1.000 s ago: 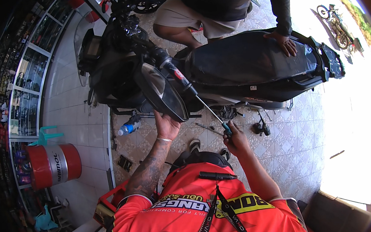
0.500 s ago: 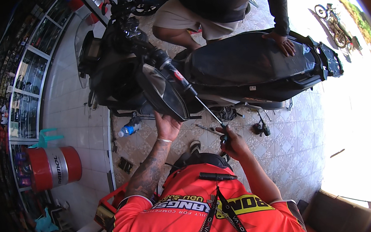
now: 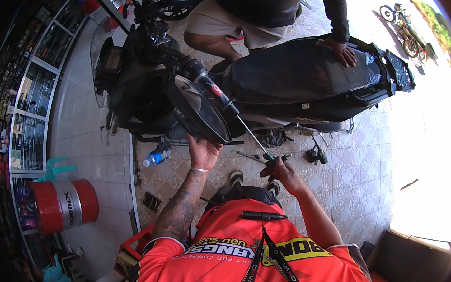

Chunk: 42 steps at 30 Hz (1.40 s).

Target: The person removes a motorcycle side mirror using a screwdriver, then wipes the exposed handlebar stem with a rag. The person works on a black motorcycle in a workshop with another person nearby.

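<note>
We've a long black scooter (image 3: 305, 74), a red metal drum (image 3: 70, 205), contents hidden; our left hand (image 3: 203, 152) touches the scooter's angular black panel (image 3: 198, 114), grip unclear; there's a blue-banded clear plastic bottle (image 3: 157, 158); our right hand (image 3: 285, 173) holds a green-handled metal screwdriver (image 3: 269, 157), shaft at the black handlebar grip (image 3: 208, 84).

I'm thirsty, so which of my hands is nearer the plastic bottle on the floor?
Left. Your left hand is just right of the plastic bottle; your right hand is farther right.
</note>
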Tool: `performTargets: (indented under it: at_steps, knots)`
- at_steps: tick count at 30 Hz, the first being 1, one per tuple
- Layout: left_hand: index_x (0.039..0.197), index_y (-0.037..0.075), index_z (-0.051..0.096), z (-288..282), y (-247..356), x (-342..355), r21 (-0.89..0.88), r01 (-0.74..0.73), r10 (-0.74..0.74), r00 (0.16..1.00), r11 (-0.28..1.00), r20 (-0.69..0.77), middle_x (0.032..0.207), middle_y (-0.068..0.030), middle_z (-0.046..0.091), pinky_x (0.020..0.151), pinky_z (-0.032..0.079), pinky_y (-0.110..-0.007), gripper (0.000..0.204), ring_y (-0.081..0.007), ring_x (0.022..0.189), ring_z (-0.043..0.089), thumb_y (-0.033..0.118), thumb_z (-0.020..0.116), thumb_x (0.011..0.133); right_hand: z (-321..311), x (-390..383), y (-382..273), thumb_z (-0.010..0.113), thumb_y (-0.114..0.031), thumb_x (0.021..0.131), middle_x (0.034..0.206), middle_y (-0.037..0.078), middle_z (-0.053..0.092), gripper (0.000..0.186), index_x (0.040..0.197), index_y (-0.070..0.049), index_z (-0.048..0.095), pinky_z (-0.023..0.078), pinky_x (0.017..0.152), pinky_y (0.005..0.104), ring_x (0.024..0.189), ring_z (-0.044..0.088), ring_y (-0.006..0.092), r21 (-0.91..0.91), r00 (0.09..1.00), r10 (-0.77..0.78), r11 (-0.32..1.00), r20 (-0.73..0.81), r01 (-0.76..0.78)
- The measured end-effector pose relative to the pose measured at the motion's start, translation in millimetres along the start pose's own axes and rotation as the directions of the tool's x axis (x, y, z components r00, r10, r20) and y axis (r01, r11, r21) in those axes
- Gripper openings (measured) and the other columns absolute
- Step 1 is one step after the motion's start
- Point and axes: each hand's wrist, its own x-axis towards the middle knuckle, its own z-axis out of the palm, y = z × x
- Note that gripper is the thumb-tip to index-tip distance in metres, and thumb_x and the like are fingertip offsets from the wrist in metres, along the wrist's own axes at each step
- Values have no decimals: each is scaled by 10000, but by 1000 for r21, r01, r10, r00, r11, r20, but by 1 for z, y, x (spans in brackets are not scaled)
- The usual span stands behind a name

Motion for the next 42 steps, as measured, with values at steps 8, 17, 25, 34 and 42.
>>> performTargets:
  at_steps: [8, 17, 25, 34, 42]
  knots:
    - [1304, 69, 582, -8, -1, 1, -1, 34, -34, 999, 999, 23, 1216, -216, 665, 753, 555, -342, 824, -253, 953, 680, 775, 435, 907, 4, 27, -6, 525, -414, 1048, 942, 71, 620, 620, 1494, -23, 344, 511, 657, 272, 724, 592, 138, 288, 879, 105, 957, -466, 38]
    - [1314, 26, 579, -9, -1, -1, 60, 12, -10, 1000, 998, -21, 1216, -207, 664, 756, 545, -340, 902, -240, 927, 668, 806, 400, 898, 2, 13, 10, 580, -394, 1022, 794, 21, 593, 628, 1472, 1, 390, 531, 708, 302, 752, 621, 154, -429, 947, -200, 900, -251, 76]
    - [1296, 5, 593, -7, -1, -1, 58, 8, -8, 1000, 998, -2, 1205, -193, 674, 755, 546, -333, 939, -229, 897, 672, 825, 388, 886, -5, 24, 4, 451, -440, 1067, 717, 5, 549, 510, 1367, -38, 539, 442, 554, 261, 596, 535, 99, 554, 948, 263, 823, -179, -124]
    - [1310, -1, 578, -16, 0, 2, 57, 17, -19, 999, 998, 42, 1232, -208, 660, 759, 553, -340, 959, -232, 908, 681, 833, 377, 881, 0, -2, -6, 505, -360, 1056, 1153, 126, 664, 621, 1560, -78, 279, 526, 821, 297, 1049, 657, 204, 195, 985, -118, 970, -128, 142]
    - [1306, -3, 577, -10, 1, 1, 64, 19, -18, 1000, 998, -6, 1217, -202, 668, 754, 548, -341, 965, -230, 907, 680, 837, 355, 885, -10, 12, 9, 490, -449, 1054, 976, 99, 676, 555, 1372, 6, 518, 544, 747, 311, 847, 634, 151, 209, 974, 69, 978, -216, -23]
